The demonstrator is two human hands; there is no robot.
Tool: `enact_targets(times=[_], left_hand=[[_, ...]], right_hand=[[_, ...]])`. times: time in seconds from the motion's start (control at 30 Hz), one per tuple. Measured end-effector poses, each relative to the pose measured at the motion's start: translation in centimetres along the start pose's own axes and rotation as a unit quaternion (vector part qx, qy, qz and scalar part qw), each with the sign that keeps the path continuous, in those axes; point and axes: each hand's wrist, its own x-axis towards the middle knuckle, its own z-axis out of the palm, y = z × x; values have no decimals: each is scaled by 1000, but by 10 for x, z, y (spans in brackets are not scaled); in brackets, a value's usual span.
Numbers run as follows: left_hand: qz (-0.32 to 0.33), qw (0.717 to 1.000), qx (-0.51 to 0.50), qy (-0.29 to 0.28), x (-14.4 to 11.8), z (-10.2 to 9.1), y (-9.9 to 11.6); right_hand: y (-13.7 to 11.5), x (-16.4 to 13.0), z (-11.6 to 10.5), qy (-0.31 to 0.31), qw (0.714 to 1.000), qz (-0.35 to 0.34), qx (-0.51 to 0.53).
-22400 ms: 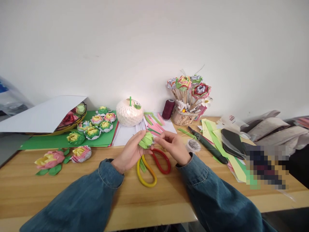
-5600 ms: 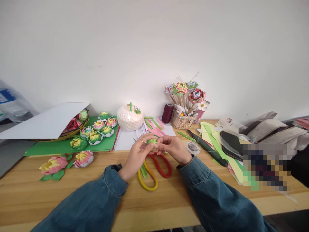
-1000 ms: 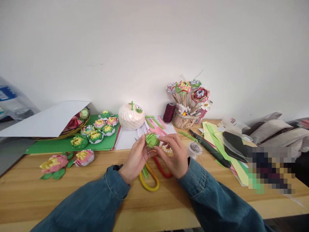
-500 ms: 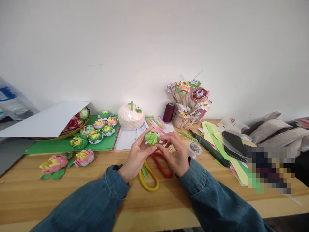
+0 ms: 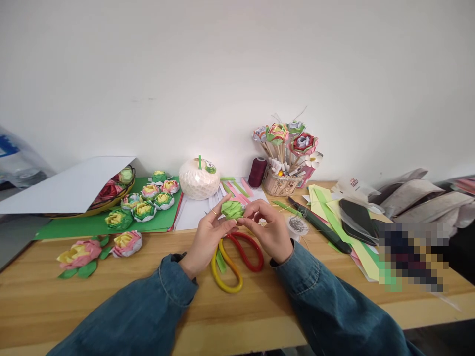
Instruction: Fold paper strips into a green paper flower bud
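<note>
A small light-green folded paper flower (image 5: 232,209) is held up between both hands above the table. My left hand (image 5: 210,237) grips it from the left, thumb below and fingers behind. Thumb and fingertips of my right hand (image 5: 272,230) pinch its right edge. Under the hands lie scissors with one yellow and one red handle (image 5: 227,289); their blades are mostly hidden. A green paper strip (image 5: 221,262) shows inside the yellow loop.
Several finished paper flowers (image 5: 144,211) sit on green sheets to the left, with two more nearer the front. Behind are a white foam-netted ball (image 5: 199,180), maroon thread (image 5: 257,173) and a flower basket (image 5: 280,183). Rightward lie a black-handled tool (image 5: 326,230), paper strips and a phone (image 5: 358,220).
The green paper flower has turned slightly in the fingers, and the white part at its right edge shows less. Both hands stay on it. The whole view has shifted a little.
</note>
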Motion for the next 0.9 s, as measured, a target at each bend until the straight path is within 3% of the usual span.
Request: enact_targets(times=[0.13, 0.23, 0.37, 0.53, 0.67, 0.8, 0.9], left_hand=[[14, 999, 42, -6, 2, -3, -4], [29, 999, 44, 1, 3, -4, -5], [43, 997, 52, 29, 3, -3, -3], [54, 995, 70, 44, 3, -2, -3], [47, 996, 67, 42, 3, -3, -5], [28, 998, 50, 36, 3, -1, -4], [21, 998, 51, 39, 3, -1, -3]], right_hand=[[1, -2, 0, 0, 1000, 15, -12], [4, 0, 1, -11, 995, 73, 68], [6, 5, 0, -54, 966, 162, 193], [7, 8, -3, -83, 948, 214, 222], [8, 5, -1, -74, 968, 179, 159], [6, 2, 0, -57, 994, 90, 19], [3, 2, -1, -48, 996, 35, -61]])
